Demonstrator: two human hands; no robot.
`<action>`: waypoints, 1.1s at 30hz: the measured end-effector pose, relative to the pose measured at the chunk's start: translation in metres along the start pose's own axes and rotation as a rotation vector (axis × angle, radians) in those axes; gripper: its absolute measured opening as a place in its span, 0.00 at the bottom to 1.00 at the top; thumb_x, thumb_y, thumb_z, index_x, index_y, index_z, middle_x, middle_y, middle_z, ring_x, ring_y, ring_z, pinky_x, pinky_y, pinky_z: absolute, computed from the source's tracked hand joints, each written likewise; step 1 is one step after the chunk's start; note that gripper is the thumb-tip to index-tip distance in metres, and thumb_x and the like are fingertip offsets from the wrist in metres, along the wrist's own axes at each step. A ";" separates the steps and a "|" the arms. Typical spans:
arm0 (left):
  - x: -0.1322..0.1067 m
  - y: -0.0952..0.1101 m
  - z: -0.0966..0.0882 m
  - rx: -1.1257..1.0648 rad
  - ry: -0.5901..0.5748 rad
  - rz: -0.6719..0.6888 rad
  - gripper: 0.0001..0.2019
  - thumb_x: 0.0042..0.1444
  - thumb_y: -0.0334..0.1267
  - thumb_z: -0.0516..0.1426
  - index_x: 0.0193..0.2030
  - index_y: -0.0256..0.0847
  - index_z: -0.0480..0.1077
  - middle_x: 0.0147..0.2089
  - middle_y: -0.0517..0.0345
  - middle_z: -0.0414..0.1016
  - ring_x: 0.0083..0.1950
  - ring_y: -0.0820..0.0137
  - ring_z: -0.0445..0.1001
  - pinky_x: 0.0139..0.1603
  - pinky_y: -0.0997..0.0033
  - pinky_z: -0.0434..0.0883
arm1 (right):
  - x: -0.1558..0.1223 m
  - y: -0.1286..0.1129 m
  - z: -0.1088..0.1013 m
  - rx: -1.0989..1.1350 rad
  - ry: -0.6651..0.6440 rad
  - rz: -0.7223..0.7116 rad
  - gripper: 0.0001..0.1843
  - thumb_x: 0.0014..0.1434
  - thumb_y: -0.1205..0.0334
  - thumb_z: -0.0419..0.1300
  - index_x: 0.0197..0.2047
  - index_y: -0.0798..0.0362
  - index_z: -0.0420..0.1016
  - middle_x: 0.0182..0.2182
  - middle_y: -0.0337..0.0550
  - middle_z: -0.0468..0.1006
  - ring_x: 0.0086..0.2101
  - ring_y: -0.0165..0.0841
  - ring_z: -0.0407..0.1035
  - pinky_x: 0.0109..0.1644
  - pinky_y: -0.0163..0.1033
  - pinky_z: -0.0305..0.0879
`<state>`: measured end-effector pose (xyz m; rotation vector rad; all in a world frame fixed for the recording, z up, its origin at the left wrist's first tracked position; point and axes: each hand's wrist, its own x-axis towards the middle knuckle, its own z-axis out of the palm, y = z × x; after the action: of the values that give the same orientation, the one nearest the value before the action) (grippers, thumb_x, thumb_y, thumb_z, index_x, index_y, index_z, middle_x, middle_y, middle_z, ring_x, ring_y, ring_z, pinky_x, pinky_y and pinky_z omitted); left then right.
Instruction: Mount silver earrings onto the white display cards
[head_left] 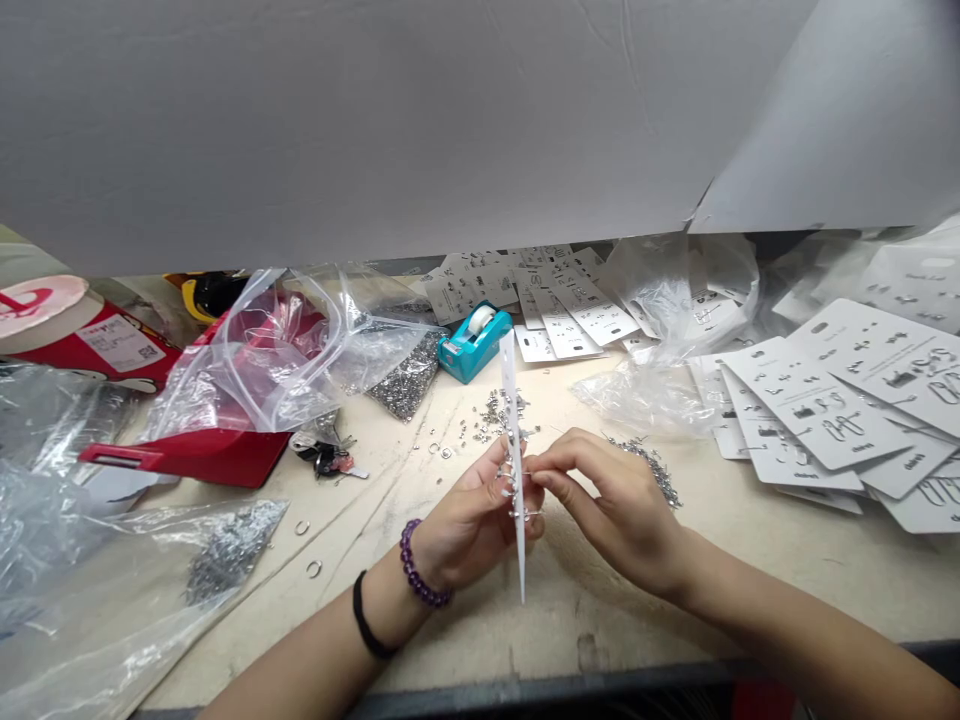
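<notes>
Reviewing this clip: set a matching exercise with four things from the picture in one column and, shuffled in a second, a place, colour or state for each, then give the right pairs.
Things:
1. Bracelet
2. Tape dispenser
3. White card
4. Keys

Descriptions:
A. Lying on the table beside a red plastic piece
B. Teal, at the back of the table
C. Purple beads, on the left wrist
D. Upright in the left hand, with the right hand's fingers at its edge

Pairs: 1-C, 2-B, 3-D, 4-A
</notes>
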<state>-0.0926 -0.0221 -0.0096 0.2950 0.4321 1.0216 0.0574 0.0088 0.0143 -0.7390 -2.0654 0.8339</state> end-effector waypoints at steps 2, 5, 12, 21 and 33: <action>0.000 0.000 0.000 0.008 -0.001 0.002 0.08 0.49 0.33 0.60 0.33 0.40 0.62 0.23 0.65 0.62 0.22 0.81 0.61 0.26 0.81 0.61 | 0.000 0.000 0.000 -0.010 -0.001 -0.007 0.06 0.57 0.73 0.53 0.36 0.57 0.70 0.29 0.41 0.73 0.31 0.26 0.67 0.35 0.32 0.64; 0.000 0.000 0.000 0.009 0.006 0.005 0.09 0.48 0.33 0.60 0.33 0.40 0.62 0.24 0.64 0.63 0.22 0.81 0.60 0.25 0.80 0.61 | 0.000 0.000 0.000 -0.019 -0.006 -0.010 0.07 0.58 0.73 0.53 0.37 0.56 0.70 0.29 0.41 0.73 0.31 0.27 0.67 0.34 0.33 0.65; 0.000 -0.001 0.000 0.004 0.025 -0.006 0.12 0.46 0.33 0.62 0.33 0.40 0.62 0.24 0.65 0.62 0.22 0.81 0.60 0.25 0.80 0.61 | 0.001 0.001 0.000 -0.033 -0.008 -0.006 0.07 0.58 0.73 0.52 0.36 0.55 0.69 0.28 0.41 0.73 0.30 0.28 0.67 0.34 0.34 0.65; 0.000 0.000 0.000 0.032 0.017 -0.009 0.11 0.46 0.32 0.61 0.35 0.41 0.63 0.24 0.64 0.63 0.23 0.80 0.62 0.26 0.81 0.64 | -0.001 0.001 0.001 -0.028 -0.003 -0.016 0.07 0.58 0.73 0.52 0.36 0.56 0.69 0.28 0.42 0.73 0.30 0.28 0.67 0.34 0.34 0.65; 0.000 -0.002 -0.003 0.088 0.029 0.043 0.12 0.44 0.33 0.63 0.34 0.40 0.64 0.24 0.65 0.63 0.22 0.81 0.63 0.25 0.82 0.65 | -0.002 0.002 0.003 -0.164 0.032 -0.122 0.07 0.59 0.71 0.49 0.36 0.55 0.68 0.28 0.44 0.73 0.29 0.30 0.67 0.31 0.35 0.66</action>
<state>-0.0922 -0.0232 -0.0128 0.3697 0.4994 1.0518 0.0561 0.0077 0.0106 -0.7014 -2.1444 0.5869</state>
